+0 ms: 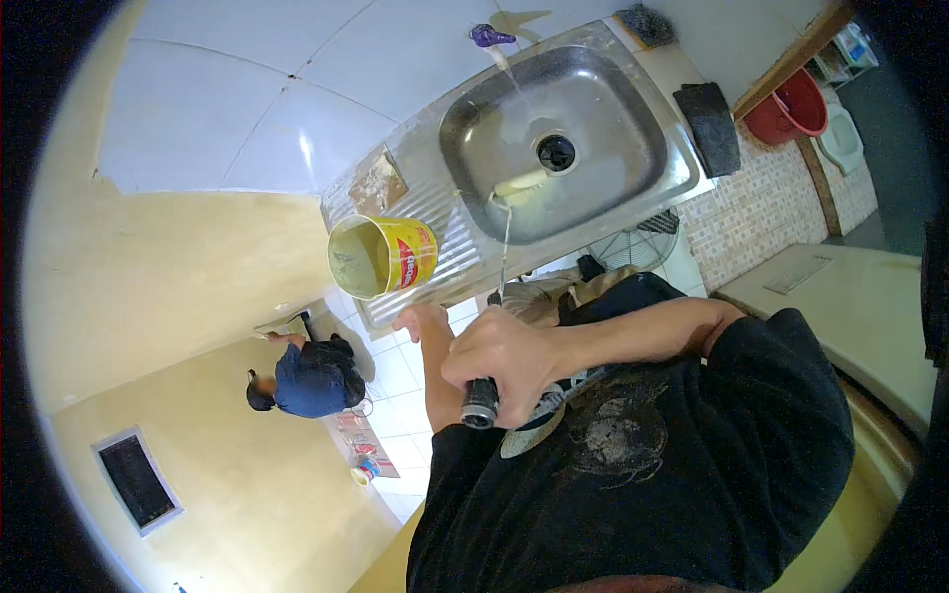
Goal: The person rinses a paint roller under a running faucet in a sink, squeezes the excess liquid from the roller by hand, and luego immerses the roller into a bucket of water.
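Note:
My right hand [504,363] grips the black handle of a long, thin-shafted tool [506,252]. Pale residue coats its shaft, and the far end reaches over the steel sink basin [615,178]. Near that tip, a cream-coloured paste [523,187] lies by the drain. My left hand [422,320] is at the front edge of the ribbed drainboard [463,259], partly behind my right forearm; how its fingers are set is unclear. Just beyond it stands a yellow plastic bucket [411,256], smeared inside with pale residue. Water runs from a purple-handled tap [491,35].
A paste-smeared board [378,185] lies behind the bucket. Dark cloth [708,130] hangs beside the sink's right end. Below the counter sits a fan [630,244]. Another person [315,378] crouches by the left wall, near a small tub [365,471]. Far right is a red bucket [786,111].

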